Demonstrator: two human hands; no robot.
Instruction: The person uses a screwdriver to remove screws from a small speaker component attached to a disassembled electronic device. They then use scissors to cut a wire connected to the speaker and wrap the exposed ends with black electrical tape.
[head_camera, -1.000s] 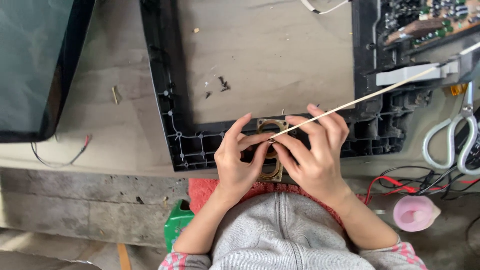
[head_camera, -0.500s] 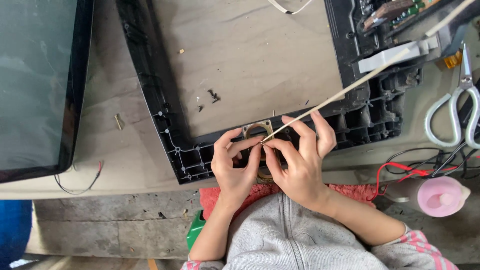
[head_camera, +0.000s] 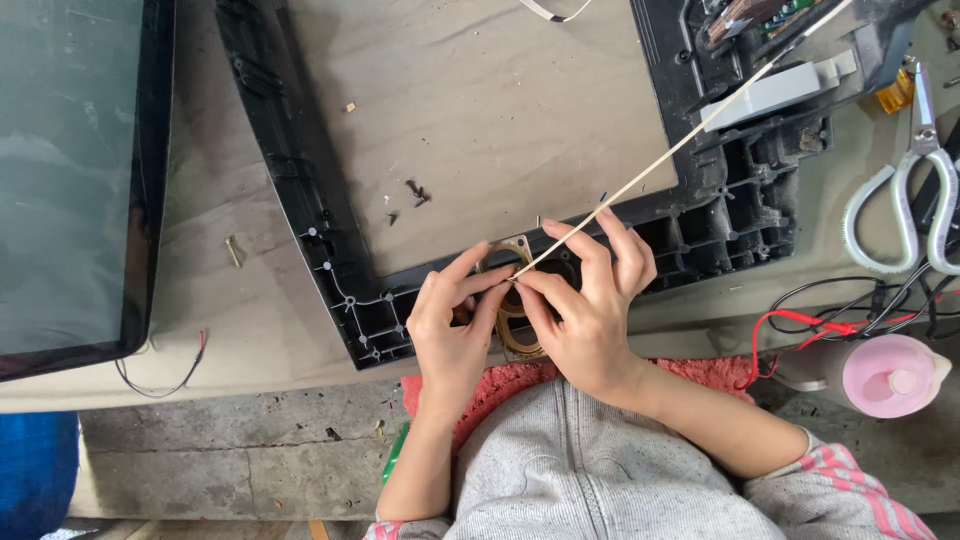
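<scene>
My left hand (head_camera: 452, 322) and my right hand (head_camera: 588, 310) meet at the near edge of a black plastic frame (head_camera: 330, 260). Together they hold a small oval speaker with a tan rim (head_camera: 513, 335). The fingertips of both hands pinch the end of a thin white flat cable (head_camera: 660, 165) right above the speaker. That cable runs up and to the right toward a circuit board (head_camera: 760, 15) at the top right. Most of the speaker is hidden under my fingers.
A dark screen panel (head_camera: 70, 170) lies at the left. Loose small screws (head_camera: 415, 190) sit on the brown board inside the frame. Scissors (head_camera: 915, 190), red and black wires (head_camera: 830, 315) and a pink-capped bottle (head_camera: 885, 375) lie at the right. A thin wire (head_camera: 165, 385) lies at the table edge.
The view has shifted so the frame and hands sit lower and further left. Both hands stay closed together on the speaker and the cable end, with only small finger movements.
</scene>
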